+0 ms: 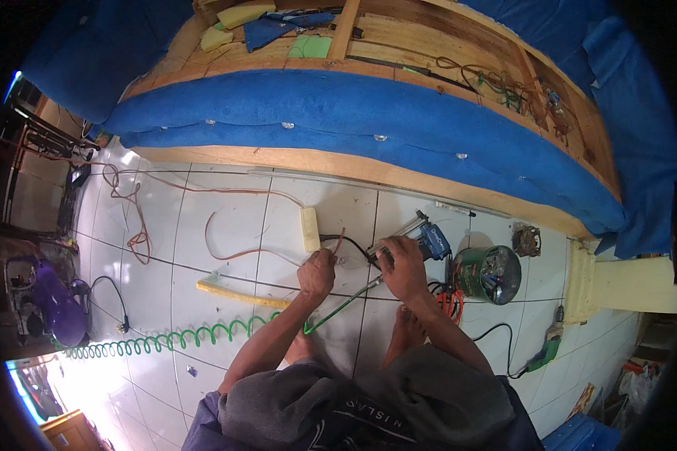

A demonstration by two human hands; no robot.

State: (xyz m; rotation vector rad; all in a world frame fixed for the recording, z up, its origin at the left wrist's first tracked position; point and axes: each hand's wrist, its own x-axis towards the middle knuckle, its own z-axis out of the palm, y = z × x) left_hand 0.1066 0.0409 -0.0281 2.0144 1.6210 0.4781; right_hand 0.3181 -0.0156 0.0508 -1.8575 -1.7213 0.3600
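The bare left hand [316, 272] is closed in a fist that appears to pinch the thin orange-brown flexible cable [260, 251], a short end poking out towards 1 o'clock and a loose curve trailing towards 9 o'clock. Just beyond that fist, at 12 o'clock, lies the pale yellow rectangular plastic power strip [309, 229], its long axis running about 12 to 6 o'clock; of the 2 hands, the left is nearer. The bare right hand [402, 267] sits at 3 o'clock from the left, fingers curled down; whether they grip anything I cannot tell. Towards it run the black flexible cord [351, 240] from 10 o'clock and the green plastic air hose [346, 304] from 8 o'clock, while the blue-bodied nail gun [432, 240] lies close by at 2 o'clock
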